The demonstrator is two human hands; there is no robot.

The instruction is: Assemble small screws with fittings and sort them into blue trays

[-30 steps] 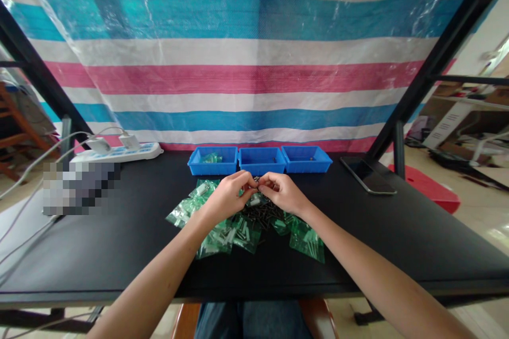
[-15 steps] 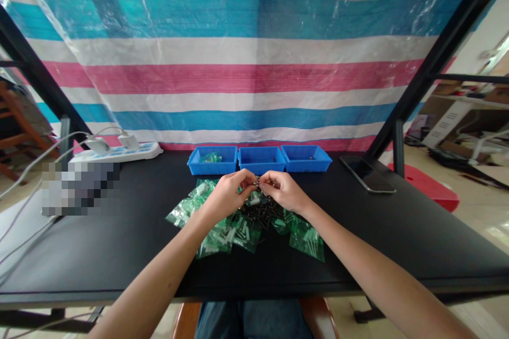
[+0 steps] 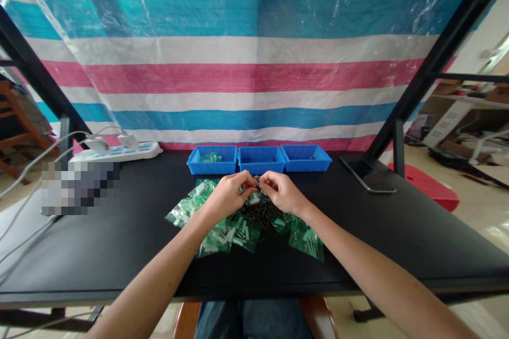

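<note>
My left hand point(image 3: 231, 191) and my right hand point(image 3: 284, 191) meet above a pile of dark screws point(image 3: 260, 216), thumbs and fingers pinched close together. Something small and metallic shows between the fingertips, perhaps screws, but too small to make out. Around the pile lie green-tinted plastic bags point(image 3: 217, 235) holding white and metal pieces. Another such bag point(image 3: 306, 238) is below my right hand. Behind the hands stand a left blue bin point(image 3: 212, 168) with a green bag inside, a middle blue bin point(image 3: 262, 168) and a right blue bin point(image 3: 307, 166) with a few tiny items.
A phone point(image 3: 368, 175) lies on the black table point(image 3: 131, 259) at the right. A white power strip point(image 3: 147, 152) with plugs and cables is at the back left, near a blurred-out object point(image 3: 79, 188). Black metal frame posts point(image 3: 398, 148) and a striped sheet point(image 3: 254, 79) stand behind.
Both hands stay pinched at nearly the same spot over the screws. Only slight finger movement shows; the bins and bags have not moved.
</note>
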